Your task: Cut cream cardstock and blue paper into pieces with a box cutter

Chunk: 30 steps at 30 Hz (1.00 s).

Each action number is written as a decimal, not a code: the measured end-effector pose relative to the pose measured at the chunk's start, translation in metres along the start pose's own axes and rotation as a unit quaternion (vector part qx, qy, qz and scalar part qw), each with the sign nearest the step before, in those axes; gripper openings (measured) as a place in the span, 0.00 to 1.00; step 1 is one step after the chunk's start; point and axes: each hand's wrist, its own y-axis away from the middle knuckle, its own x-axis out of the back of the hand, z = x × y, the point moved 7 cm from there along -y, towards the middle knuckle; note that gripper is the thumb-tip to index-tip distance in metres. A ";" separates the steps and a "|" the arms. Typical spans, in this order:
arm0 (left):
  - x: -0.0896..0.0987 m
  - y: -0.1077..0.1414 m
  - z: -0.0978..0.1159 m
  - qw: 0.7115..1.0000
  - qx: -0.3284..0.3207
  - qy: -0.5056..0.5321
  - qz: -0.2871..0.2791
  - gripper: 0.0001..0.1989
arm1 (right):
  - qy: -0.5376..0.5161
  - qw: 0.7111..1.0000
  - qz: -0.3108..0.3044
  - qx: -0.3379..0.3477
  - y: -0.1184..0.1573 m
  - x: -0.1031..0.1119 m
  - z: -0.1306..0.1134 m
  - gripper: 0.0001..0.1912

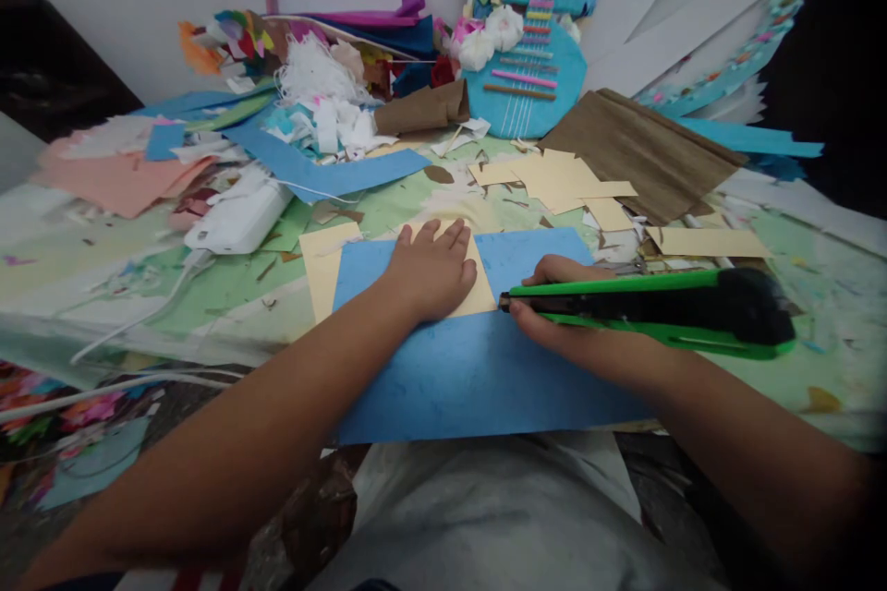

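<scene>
My left hand (433, 272) lies flat with its fingers spread on a cream paper piece (478, 295). Under that piece is a large blue sheet (485, 383), which reaches the table's front edge. My right hand (547, 300) is wrapped round a green and black stapler (658, 305), a long tool whose narrow end points left. That narrow end is by the right edge of the cream piece, over the blue sheet. More cream paper (319, 268) shows beyond the blue sheet's left side.
A white power adapter (239, 212) with a cable sits at the left. Cream scraps (561, 180), brown paper (637, 148), a blue strip (346, 175) and white shreds (319, 74) lie further back. A blue paper guitar (530, 78) leans on the wall.
</scene>
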 end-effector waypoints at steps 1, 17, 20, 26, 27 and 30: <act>0.000 0.000 0.000 1.000 0.000 -0.001 0.000 0.28 | -0.010 1.000 0.011 0.004 -0.001 0.001 0.001 0.10; 0.017 0.017 -0.017 0.999 0.016 0.009 0.028 0.25 | -0.038 0.989 -0.008 0.146 -0.088 -0.006 0.033 0.16; 0.019 0.020 -0.020 1.000 0.014 -0.017 -0.001 0.24 | -0.002 0.990 -0.031 0.134 -0.093 -0.015 0.035 0.22; 0.028 0.014 -0.004 0.995 -0.075 -0.051 -0.030 0.23 | -0.036 0.992 -0.029 0.120 -0.096 -0.017 0.039 0.19; 0.028 0.013 -0.003 0.995 -0.084 -0.047 -0.037 0.24 | -0.041 0.991 -0.039 0.120 -0.096 -0.018 0.040 0.20; 0.027 0.011 -0.005 0.995 -0.081 -0.039 -0.047 0.26 | -0.069 0.988 -0.076 0.117 -0.096 -0.023 0.039 0.22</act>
